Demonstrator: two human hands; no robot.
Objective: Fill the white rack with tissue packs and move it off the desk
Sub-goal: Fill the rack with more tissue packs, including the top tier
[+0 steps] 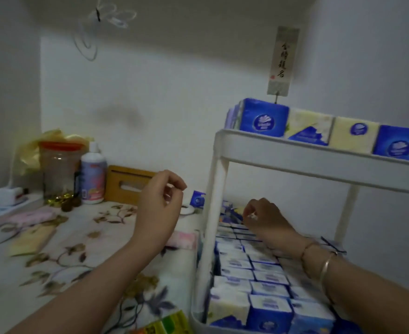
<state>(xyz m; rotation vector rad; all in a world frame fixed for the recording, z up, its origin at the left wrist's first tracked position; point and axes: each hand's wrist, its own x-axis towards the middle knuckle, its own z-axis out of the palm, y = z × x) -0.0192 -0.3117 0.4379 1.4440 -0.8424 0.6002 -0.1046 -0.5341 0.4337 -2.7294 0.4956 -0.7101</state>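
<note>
While the white rack (292,155) stands on the desk (61,259), both tiers packed with tissue packs (259,283), the right hand (262,216) is curled inside the lower tier, its grip unclear; the left hand (160,201) hovers loosely curled, empty. If lifted unevenly, top packs could be spilled. Logos are too blurred to read; brush characters on the wall hanging (283,61) stay indistinct.

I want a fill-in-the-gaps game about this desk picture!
1. The tissue packs sit in a rack coloured ____.
2. The right hand reaches into the rack's ____ shelf.
3. The jar beside the bottle has a lid coloured ____.
4. The left hand hovers above the desk, holding ____.

Missing words: white; lower; red; nothing
</note>
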